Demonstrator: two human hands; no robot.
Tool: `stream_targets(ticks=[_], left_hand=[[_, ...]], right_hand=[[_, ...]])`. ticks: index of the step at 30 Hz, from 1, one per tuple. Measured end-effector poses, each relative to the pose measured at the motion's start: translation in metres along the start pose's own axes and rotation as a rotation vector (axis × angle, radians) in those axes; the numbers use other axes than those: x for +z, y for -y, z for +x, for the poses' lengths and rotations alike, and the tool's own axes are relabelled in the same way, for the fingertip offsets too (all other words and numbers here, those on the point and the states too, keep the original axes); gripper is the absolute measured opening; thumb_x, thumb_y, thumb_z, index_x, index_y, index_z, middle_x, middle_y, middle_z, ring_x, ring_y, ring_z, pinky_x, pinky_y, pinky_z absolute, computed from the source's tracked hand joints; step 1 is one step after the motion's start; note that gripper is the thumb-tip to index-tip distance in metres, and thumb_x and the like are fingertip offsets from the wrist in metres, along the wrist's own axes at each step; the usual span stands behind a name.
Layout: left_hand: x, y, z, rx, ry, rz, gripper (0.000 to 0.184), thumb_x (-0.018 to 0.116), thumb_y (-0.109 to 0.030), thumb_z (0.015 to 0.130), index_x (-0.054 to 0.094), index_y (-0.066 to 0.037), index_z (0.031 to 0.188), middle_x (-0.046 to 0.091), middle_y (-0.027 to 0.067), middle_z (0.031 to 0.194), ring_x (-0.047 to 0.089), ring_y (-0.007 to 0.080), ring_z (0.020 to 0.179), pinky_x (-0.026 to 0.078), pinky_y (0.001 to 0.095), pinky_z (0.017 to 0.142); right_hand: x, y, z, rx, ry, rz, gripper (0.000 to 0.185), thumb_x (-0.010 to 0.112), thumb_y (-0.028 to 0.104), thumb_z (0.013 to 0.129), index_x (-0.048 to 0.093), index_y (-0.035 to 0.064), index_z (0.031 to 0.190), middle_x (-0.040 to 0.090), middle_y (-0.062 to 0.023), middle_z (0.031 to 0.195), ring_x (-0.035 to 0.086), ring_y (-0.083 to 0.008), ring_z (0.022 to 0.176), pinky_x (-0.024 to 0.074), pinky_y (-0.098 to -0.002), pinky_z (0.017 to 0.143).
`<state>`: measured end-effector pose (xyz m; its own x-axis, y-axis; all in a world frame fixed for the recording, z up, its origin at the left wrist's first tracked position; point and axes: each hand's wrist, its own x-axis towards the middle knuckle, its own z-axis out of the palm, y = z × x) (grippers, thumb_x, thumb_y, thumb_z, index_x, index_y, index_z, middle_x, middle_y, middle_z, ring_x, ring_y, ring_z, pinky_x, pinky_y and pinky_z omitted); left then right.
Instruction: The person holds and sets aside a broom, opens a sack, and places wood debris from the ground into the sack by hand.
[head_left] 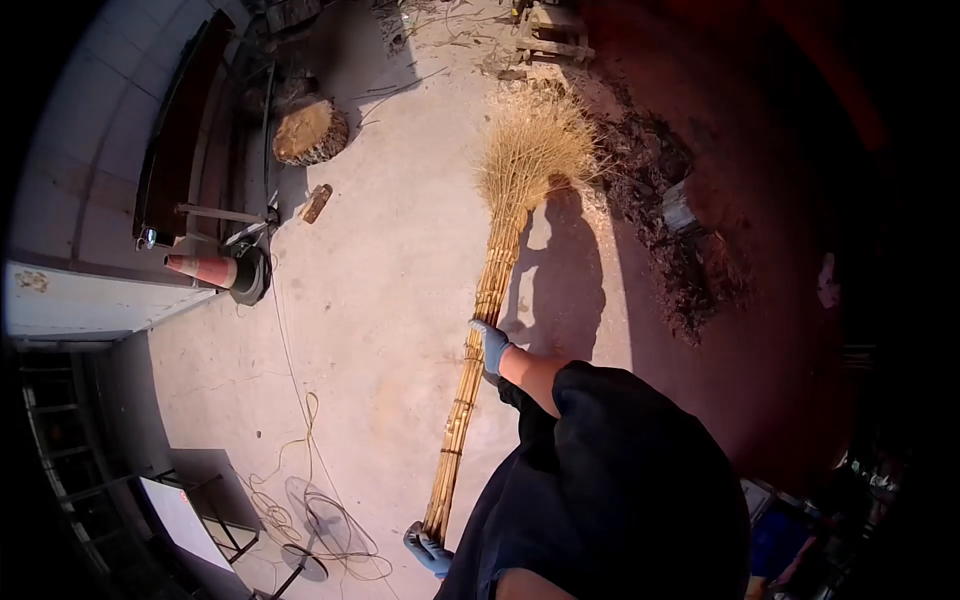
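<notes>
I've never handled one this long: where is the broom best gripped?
Probably on the narrow handle of the broom, coming from the picture's right, where the person is: it is slim and long enough for both the left hand and right hand, while the brush flares wide.

The lower hand hides the butt of the broom — bottom edge cuts the shirt — clutter too dark to tell.

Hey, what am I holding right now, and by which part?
A broom, by its handle: your right hand partway along, your left hand at the end away from the bristles.
</notes>
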<state>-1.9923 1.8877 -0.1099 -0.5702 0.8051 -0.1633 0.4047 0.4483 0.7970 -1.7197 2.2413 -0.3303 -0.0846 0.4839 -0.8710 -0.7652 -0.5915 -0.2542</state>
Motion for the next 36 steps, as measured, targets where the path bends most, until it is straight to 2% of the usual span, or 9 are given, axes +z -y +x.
stream_targets(ticks=[9,17,18,22,24,29,33,34,36], left_hand=[[-0.090,0.079,0.064,-0.044,0.140,0.010,0.038,0.048,-0.032,0.098,0.053,-0.001,0.119,0.055,0.0104,0.112,0.051,0.0202,0.104,0.041,0.0334,0.094],[-0.010,0.005,0.055,0.300,0.694,-0.155,0.039,0.051,-0.030,0.098,0.054,-0.001,0.123,0.057,0.0100,0.120,0.053,0.0179,0.109,0.043,0.0309,0.090],[0.007,-0.002,0.046,0.297,0.766,-0.192,0.038,0.052,-0.032,0.098,0.056,-0.002,0.120,0.061,0.0081,0.115,0.054,0.0157,0.106,0.044,0.0277,0.083],[0.065,-0.014,-0.011,0.168,1.044,-0.310,0.033,0.053,-0.033,0.097,0.061,-0.002,0.105,0.063,0.0058,0.101,0.057,0.0129,0.091,0.044,0.0269,0.080],[0.088,-0.044,-0.056,0.151,1.111,-0.236,0.032,0.054,-0.030,0.097,0.062,0.000,0.103,0.063,0.0046,0.093,0.057,0.0119,0.083,0.044,0.0254,0.077],[0.125,-0.130,-0.178,0.198,1.373,-0.414,0.029,0.050,-0.023,0.097,0.054,0.003,0.111,0.052,0.0179,0.130,0.052,0.0247,0.119,0.045,0.0382,0.100],[0.140,-0.140,-0.205,0.429,1.386,-0.318,0.007,0.056,-0.002,0.090,0.049,0.000,0.091,0.063,0.0200,0.104,0.061,0.0205,0.102,0.047,0.0295,0.086],[0.136,-0.145,-0.213,0.176,1.336,-0.378,0.010,0.057,-0.001,0.088,0.047,-0.002,0.089,0.064,0.0182,0.094,0.061,0.0230,0.099,0.046,0.0361,0.091],[0.118,-0.184,-0.241,0.246,1.246,-0.539,0.009,0.052,-0.007,0.090,0.046,-0.002,0.085,0.064,0.0205,0.094,0.062,0.0336,0.099,0.044,0.0474,0.096]], right_hand=[[-0.087,-0.039,-0.127,0.103,0.016,0.261,0.024,0.065,0.033,0.081,0.053,0.0145,0.091,0.054,-0.0071,0.075,0.057,-0.0237,0.065,0.0501,-0.0366,0.060],[-0.232,-0.005,-0.269,-0.278,0.286,0.696,0.020,0.056,0.032,0.092,0.055,0.0123,0.097,0.055,-0.0053,0.080,0.060,-0.0246,0.078,0.0521,-0.0445,0.068],[-0.295,-0.019,-0.207,-0.546,0.134,0.551,0.025,0.058,0.035,0.091,0.055,0.0138,0.106,0.055,-0.0062,0.083,0.060,-0.0252,0.078,0.0531,-0.0430,0.069],[-0.423,-0.029,-0.286,-0.698,-0.022,0.852,0.030,0.067,0.029,0.086,0.052,0.0181,0.110,0.055,-0.0073,0.084,0.061,-0.0267,0.079,0.0543,-0.0433,0.071],[-0.475,-0.036,-0.338,-0.693,-0.100,1.009,0.030,0.064,0.027,0.087,0.052,0.0112,0.109,0.058,-0.0120,0.086,0.061,-0.0281,0.080,0.0546,-0.0422,0.074],[-0.609,-0.056,-0.397,-0.585,-0.356,0.959,0.020,0.061,0.023,0.086,0.053,0.0067,0.094,0.058,-0.0131,0.081,0.058,-0.0285,0.071,0.0524,-0.0408,0.065],[-0.649,-0.057,-0.365,-0.554,-0.404,1.046,0.015,0.059,0.023,0.087,0.053,0.0094,0.090,0.055,-0.0115,0.079,0.058,-0.0290,0.071,0.0522,-0.0397,0.066],[-0.642,-0.059,-0.352,-0.549,-0.396,1.043,0.015,0.058,0.023,0.087,0.052,0.0094,0.089,0.054,-0.0114,0.079,0.058,-0.0292,0.072,0.0519,-0.0392,0.066],[-0.605,-0.049,-0.321,-0.340,-0.280,1.179,0.016,0.055,0.024,0.088,0.049,0.0094,0.091,0.054,-0.0120,0.080,0.058,-0.0301,0.071,0.0513,-0.0397,0.066]])
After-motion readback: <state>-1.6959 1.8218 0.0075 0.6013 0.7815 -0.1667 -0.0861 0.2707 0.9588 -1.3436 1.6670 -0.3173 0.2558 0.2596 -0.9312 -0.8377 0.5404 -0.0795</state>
